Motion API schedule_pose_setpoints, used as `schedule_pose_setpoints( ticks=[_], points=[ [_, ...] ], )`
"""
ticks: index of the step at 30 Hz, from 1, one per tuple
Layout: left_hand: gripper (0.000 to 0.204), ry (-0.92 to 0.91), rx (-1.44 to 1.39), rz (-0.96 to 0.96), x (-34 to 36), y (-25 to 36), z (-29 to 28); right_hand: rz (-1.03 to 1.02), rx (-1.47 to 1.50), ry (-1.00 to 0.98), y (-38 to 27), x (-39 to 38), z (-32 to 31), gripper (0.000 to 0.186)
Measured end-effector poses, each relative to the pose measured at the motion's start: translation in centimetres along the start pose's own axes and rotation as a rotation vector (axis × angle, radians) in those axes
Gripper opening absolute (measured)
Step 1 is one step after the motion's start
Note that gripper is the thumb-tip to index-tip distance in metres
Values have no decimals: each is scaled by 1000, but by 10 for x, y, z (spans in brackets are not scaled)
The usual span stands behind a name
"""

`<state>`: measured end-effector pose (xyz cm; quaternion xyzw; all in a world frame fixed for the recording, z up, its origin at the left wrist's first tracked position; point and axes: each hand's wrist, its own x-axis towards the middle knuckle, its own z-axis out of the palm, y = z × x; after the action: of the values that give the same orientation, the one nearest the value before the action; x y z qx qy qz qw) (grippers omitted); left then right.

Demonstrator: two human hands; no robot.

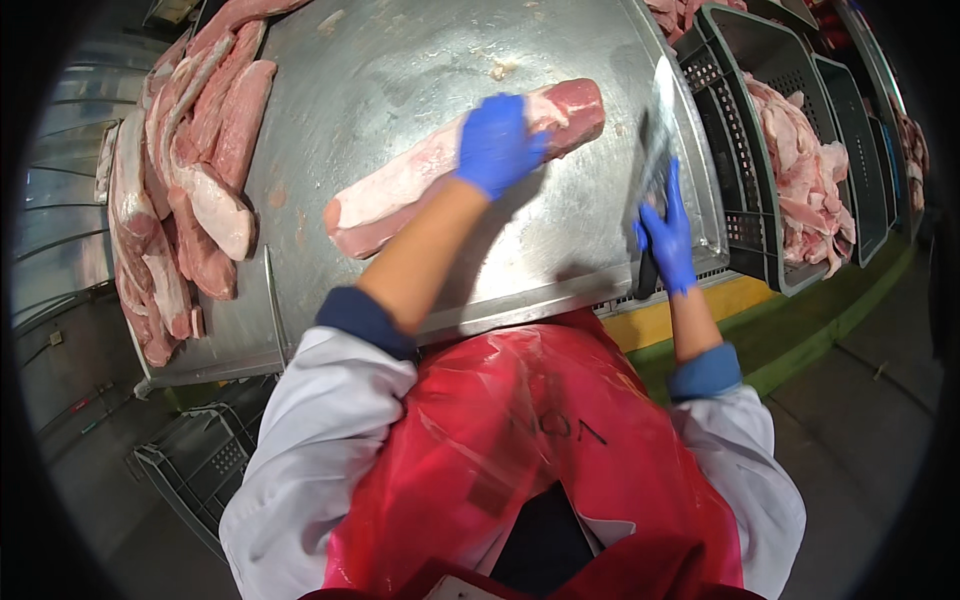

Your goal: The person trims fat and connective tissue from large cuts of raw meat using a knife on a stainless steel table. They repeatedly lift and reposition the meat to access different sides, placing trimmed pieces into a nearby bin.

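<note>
A long slab of raw pork [400,190] lies across the middle of a steel table [400,60]. My left hand [497,143], in a blue glove, grips the slab near its far, red end. In a blue glove too, my right hand [665,235] holds a knife [655,130] by its dark handle at the table's right edge, the blade pointing away from me and blurred. The knife is apart from the slab.
Several raw pork cuts [190,170] are piled along the table's left side. Dark plastic crates [760,150] holding more meat [810,170] stand to the right. An empty grey crate [200,460] sits on the floor at lower left. I wear a red plastic apron [520,450].
</note>
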<state>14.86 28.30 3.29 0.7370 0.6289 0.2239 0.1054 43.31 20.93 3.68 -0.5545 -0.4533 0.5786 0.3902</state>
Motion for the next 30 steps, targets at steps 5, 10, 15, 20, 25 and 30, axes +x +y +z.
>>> schedule_pose_setpoints(
  ticks=[5, 10, 15, 20, 25, 30],
  points=[
    [35, -217, 39, -246, 65, 23, 52, -94, 146, -36, 24, 100, 33, 86],
    [28, -211, -111, -361, 72, 2, 46, 16, -138, -193, 11, 136, 67, 79],
    [26, -213, -188, -475, 62, -14, 49, 56, -418, -482, 15, 67, 27, 78],
    [21, -242, -363, -469, 73, 3, 42, -73, -314, -489, 13, 137, 48, 78],
    [15, -206, -487, -551, 73, -12, 28, 102, -231, -599, 15, 98, 33, 78],
    [12, -284, -660, -527, 82, 1, 10, 76, -306, -605, 15, 116, 43, 80]
  ],
)
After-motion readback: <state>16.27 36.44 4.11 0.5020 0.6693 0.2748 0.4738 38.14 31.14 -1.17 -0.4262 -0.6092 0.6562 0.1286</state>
